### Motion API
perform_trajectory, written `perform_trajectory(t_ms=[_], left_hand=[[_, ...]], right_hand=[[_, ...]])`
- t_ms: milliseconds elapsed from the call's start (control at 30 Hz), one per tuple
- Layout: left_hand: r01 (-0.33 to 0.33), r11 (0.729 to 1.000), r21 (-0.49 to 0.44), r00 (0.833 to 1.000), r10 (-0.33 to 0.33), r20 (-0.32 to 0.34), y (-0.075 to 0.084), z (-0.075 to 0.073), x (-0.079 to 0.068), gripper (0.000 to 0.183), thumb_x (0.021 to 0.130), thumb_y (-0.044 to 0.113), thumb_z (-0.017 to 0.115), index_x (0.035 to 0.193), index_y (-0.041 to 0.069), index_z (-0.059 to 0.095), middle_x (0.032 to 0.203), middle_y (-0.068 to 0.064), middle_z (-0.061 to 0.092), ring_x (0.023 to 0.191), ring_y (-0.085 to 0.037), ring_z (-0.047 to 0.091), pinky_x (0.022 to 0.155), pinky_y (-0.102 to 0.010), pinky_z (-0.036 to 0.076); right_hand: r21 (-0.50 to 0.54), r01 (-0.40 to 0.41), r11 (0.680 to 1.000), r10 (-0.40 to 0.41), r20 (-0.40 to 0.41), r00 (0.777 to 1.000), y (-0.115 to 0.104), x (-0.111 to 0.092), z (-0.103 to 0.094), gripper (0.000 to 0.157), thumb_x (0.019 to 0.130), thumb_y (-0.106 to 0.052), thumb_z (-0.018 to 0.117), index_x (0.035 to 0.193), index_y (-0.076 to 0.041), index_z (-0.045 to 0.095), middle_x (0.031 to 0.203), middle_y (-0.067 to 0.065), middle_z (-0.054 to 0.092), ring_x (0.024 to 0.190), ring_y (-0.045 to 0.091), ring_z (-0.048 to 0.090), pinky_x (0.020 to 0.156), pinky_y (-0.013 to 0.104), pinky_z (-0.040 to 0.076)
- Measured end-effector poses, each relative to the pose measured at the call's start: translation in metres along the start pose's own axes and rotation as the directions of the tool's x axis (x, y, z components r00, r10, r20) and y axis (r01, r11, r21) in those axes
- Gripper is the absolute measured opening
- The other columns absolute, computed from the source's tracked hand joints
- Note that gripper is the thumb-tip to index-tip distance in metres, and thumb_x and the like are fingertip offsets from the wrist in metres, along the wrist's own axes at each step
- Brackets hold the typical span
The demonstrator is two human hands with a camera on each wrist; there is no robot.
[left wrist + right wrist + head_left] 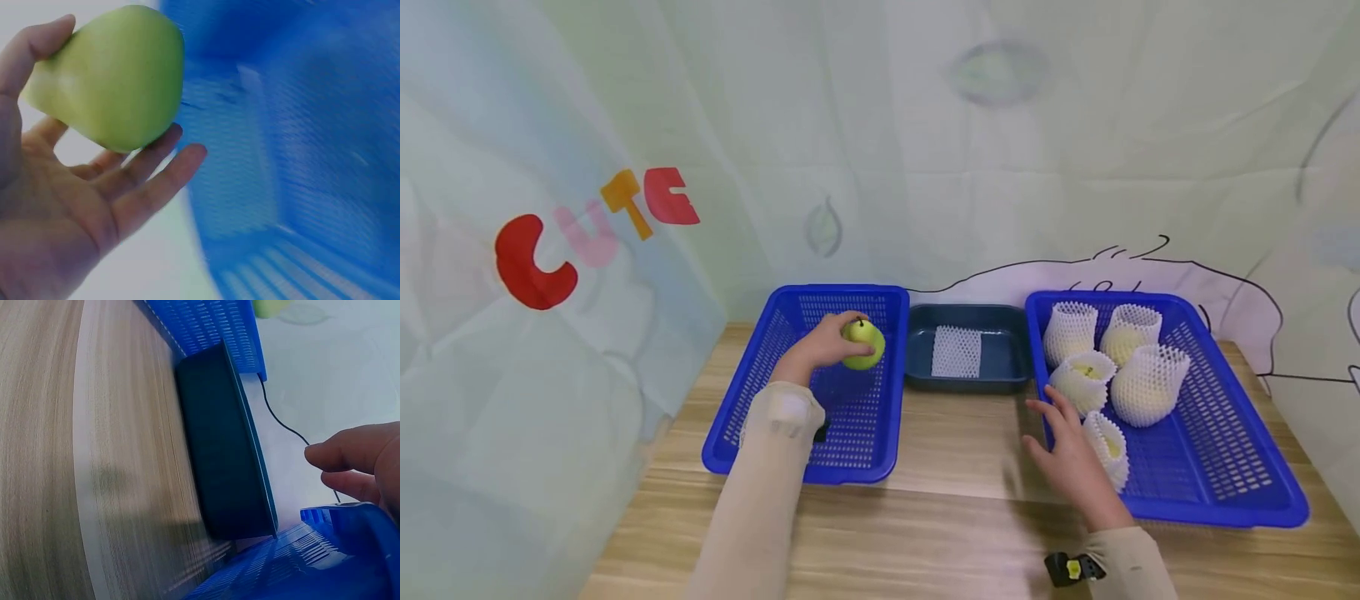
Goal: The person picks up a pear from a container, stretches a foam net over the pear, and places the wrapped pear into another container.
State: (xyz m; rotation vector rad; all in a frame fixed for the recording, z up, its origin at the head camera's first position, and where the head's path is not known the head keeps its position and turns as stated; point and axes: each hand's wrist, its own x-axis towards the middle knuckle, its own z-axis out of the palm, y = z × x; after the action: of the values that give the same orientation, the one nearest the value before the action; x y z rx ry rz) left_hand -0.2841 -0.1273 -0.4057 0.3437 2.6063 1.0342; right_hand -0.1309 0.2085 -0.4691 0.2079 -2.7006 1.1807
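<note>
My left hand (pixel 823 343) grips a yellow-green pear (pixel 865 348) over the left blue basket (pixel 842 289). The left wrist view shows the pear (pixel 125 81) between thumb and fingers, its wide end toward the basket's slotted wall. On the other side, my right hand (pixel 1071 467) reaches over the near-left rim of the right blue basket (pixel 1217 508), fingers spread and nothing in them. Beside that hand, inside the basket, sit several pears in white foam nets, including one wrapped pear (pixel 1084 385) with its stem showing and another wrapped pear (pixel 1146 387) to its right.
Between the baskets stands a dark teal tray (pixel 917 382) holding a flat white foam net (pixel 957 352). All three containers rest on a wood-grain table (pixel 955 500). Behind them hangs a pale printed curtain (pixel 887 167). A dark watch (pixel 1073 570) is at my right wrist.
</note>
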Motion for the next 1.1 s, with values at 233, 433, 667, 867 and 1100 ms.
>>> perform_trajectory(t_ms=[233, 433, 667, 867, 1100], left_hand=[[-0.004, 0.974, -0.227, 0.971, -0.051, -0.234, 0.045, 0.021, -0.033, 0.069, 0.082, 0.032, 0.068, 0.136, 0.013, 0.030, 0.136, -0.014, 0.039, 0.116, -0.032, 0.046, 0.095, -0.047, 0.039], [-0.081, 0.940, -0.331, 0.937, -0.041, -0.347, 0.060, 0.064, -0.042, 0.061, 0.081, 0.025, 0.070, 0.130, 0.007, 0.039, 0.128, -0.015, 0.045, 0.108, -0.030, 0.049, 0.088, -0.045, 0.044], [-0.143, 0.932, -0.334, 0.909, -0.010, -0.417, 0.078, 0.110, -0.037, 0.057, 0.079, 0.026, 0.071, 0.128, 0.012, 0.045, 0.127, -0.013, 0.043, 0.108, -0.029, 0.048, 0.087, -0.045, 0.043], [-0.154, 0.921, -0.358, 0.923, 0.004, -0.385, 0.088, 0.151, -0.033, 0.055, 0.077, 0.030, 0.073, 0.125, 0.015, 0.049, 0.125, -0.010, 0.044, 0.104, -0.026, 0.050, 0.086, -0.040, 0.043], [-0.072, 0.937, -0.342, 0.939, -0.053, -0.341, 0.071, 0.199, -0.025, 0.056, 0.073, 0.028, 0.076, 0.122, 0.013, 0.052, 0.119, -0.009, 0.048, 0.101, -0.025, 0.051, 0.085, -0.037, 0.042]], right_hand=[[-0.001, 0.002, 1.000, -0.002, 0.002, 1.000, 0.000, 0.000, -0.001, 0.044, 0.080, 0.002, 0.066, 0.121, 0.003, 0.053, 0.141, 0.023, 0.028, 0.126, 0.045, 0.030, 0.096, 0.058, 0.031], [-0.007, -0.008, 1.000, 0.008, 0.009, 1.000, 0.000, 0.001, 0.001, 0.044, 0.080, 0.001, 0.066, 0.121, 0.003, 0.053, 0.141, 0.023, 0.028, 0.126, 0.045, 0.030, 0.096, 0.058, 0.031], [-0.020, -0.047, 0.999, 0.048, 0.041, 0.998, 0.002, 0.001, -0.001, 0.044, 0.082, -0.003, 0.064, 0.124, 0.002, 0.051, 0.144, 0.021, 0.025, 0.127, 0.045, 0.029, 0.097, 0.058, 0.030], [-0.009, -0.020, 1.000, 0.021, 0.025, 0.999, 0.002, 0.001, -0.001, 0.045, 0.081, -0.001, 0.064, 0.124, 0.002, 0.050, 0.142, 0.022, 0.027, 0.126, 0.045, 0.030, 0.098, 0.058, 0.029], [-0.011, -0.008, 1.000, 0.008, 0.008, 1.000, 0.002, 0.000, -0.001, 0.046, 0.082, -0.001, 0.064, 0.125, 0.002, 0.048, 0.141, 0.022, 0.029, 0.126, 0.044, 0.031, 0.097, 0.058, 0.029]])
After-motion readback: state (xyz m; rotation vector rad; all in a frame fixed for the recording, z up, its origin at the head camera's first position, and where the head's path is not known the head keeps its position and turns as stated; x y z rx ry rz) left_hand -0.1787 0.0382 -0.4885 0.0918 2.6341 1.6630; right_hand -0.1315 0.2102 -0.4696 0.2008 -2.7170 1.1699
